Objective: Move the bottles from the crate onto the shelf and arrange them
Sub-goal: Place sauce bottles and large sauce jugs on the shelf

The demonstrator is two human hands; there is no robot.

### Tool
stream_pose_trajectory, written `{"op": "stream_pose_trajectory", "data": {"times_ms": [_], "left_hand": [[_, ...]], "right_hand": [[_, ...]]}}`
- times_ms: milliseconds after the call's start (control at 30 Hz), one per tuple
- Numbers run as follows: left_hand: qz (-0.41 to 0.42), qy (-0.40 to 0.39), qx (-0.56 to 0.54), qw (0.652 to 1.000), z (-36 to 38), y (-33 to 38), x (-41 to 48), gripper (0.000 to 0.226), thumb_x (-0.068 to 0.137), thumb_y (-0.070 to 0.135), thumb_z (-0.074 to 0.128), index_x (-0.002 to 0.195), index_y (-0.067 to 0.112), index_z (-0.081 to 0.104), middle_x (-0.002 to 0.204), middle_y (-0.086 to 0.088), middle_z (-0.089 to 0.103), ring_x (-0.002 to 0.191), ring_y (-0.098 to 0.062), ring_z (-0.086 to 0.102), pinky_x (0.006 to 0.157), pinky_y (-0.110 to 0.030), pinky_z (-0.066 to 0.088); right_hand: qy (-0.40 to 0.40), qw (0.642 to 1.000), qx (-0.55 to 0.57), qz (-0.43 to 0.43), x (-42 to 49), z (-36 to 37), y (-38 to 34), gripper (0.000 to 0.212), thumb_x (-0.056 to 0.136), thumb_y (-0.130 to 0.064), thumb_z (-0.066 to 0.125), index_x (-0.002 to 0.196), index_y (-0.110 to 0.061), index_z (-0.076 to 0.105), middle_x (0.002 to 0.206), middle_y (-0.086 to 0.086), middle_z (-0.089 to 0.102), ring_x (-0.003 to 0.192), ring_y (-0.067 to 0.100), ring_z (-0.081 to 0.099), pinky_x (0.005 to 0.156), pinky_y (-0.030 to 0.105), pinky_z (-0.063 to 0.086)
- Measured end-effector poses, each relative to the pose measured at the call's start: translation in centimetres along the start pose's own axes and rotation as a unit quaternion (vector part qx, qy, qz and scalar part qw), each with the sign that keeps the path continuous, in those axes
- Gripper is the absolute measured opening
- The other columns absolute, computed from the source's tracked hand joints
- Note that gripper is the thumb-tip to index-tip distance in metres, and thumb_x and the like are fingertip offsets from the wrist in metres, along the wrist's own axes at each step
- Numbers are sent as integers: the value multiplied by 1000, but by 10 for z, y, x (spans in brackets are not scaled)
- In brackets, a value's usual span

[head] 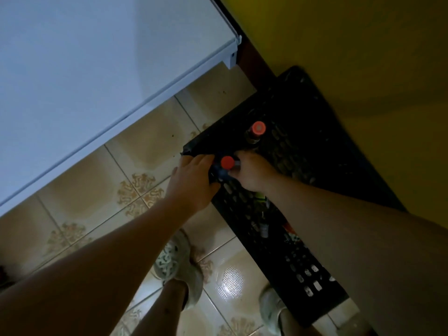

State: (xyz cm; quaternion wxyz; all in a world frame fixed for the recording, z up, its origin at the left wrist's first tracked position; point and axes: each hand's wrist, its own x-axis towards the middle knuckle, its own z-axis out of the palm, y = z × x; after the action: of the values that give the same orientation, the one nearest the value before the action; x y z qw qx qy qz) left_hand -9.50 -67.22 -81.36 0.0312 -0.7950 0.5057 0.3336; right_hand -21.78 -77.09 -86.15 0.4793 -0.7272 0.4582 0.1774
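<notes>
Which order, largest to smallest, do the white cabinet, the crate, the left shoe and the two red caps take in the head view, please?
1. white cabinet
2. crate, partly hidden by an arm
3. left shoe
4. near cap and far cap: about alike, so unranked

Black is noted for the crate (303, 146), patterned with rows of slotted holes. A red cap is seen on the nearer bottle (227, 162), dark bluish below it; an orange-red cap on the farther bottle (258, 127). Floor tiles (80, 197) are marked cream, with brown ornamental motifs at the corners. The wall (351, 44) is logged mustard yellow, the appliance door (97, 69) white, the shoes (174, 260) pale grey.
</notes>
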Motion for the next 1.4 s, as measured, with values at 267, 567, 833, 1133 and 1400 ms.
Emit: {"op": "stream_pose_trajectory", "data": {"times_ms": [267,567,833,1133,1400], "left_hand": [[-37,-61,-112,991,-17,1,0,79,80,30,70,146,15,29,147,-7,38,135,-31,32,108,-43,34],[48,-174,-335,925,-130,64,-81,111,71,12,82,146,32,2,142,9,34,130,-12,39,88,-20,38],[147,-51,-414,897,-313,129,-220,96,56,20,87,133,37,32,116,24,55,110,-5,59,81,-13,49],[140,155,-554,806,-432,195,-381,64,61,11,84,111,30,48,99,5,65,79,2,66,71,-19,55],[215,211,-533,791,-486,177,-492,86,43,41,77,121,51,43,113,-1,62,100,-14,65,78,-26,53]], "right_hand": [[57,998,21,-12,-53,-30,-5,25,98,-30,50,82,-10,48,85,11,56,83,29,55,58,31,31],[79,991,84,-70,-236,-152,-99,37,98,-24,50,66,-23,32,65,-4,29,52,4,34,53,16,29],[282,926,205,-146,-404,-259,-228,18,90,-41,48,93,-24,56,81,-3,60,72,5,55,69,34,46],[243,884,249,-314,-526,-321,-343,85,91,-25,62,148,-48,3,137,-19,43,112,0,56,87,32,54],[231,864,256,-368,-617,-332,-421,52,91,-34,61,128,-61,36,100,-7,64,74,5,69,58,32,57]]}}
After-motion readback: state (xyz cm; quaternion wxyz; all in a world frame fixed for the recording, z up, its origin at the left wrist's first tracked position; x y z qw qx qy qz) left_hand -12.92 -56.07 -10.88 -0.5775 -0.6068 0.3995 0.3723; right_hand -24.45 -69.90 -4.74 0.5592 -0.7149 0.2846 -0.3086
